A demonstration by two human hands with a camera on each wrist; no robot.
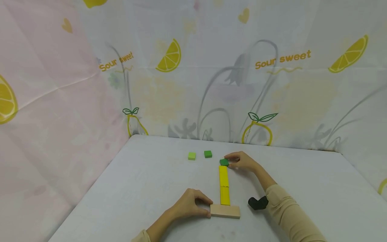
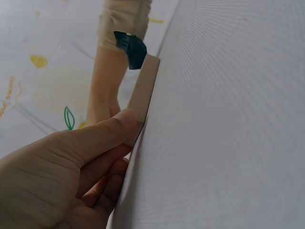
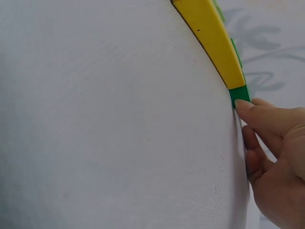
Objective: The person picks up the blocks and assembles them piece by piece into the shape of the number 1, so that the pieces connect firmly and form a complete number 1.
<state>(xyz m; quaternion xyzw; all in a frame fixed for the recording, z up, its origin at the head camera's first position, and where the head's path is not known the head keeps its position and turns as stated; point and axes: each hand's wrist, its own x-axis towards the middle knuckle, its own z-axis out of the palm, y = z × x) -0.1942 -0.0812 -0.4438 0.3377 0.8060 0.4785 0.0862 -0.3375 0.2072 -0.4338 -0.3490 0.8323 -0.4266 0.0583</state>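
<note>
A plain wooden block (image 1: 225,211) lies crosswise at the near end of two yellow blocks (image 1: 224,181) set end to end. My left hand (image 1: 189,205) grips the left end of the wooden block between thumb and fingers; in the left wrist view the thumb lies over the end of this block (image 2: 146,88). At the far end of the yellow row, my right hand (image 1: 242,161) pinches a small green block (image 1: 224,162). The right wrist view has that green block (image 3: 239,95) touching the end of a yellow block (image 3: 212,40).
A light green block (image 1: 191,156) and another green block (image 1: 208,154) lie farther back on the white table (image 1: 145,188). A dark wrist-worn device (image 1: 258,203) sticks out from the right sleeve. Lemon-printed cloth (image 1: 193,84) hangs behind the table.
</note>
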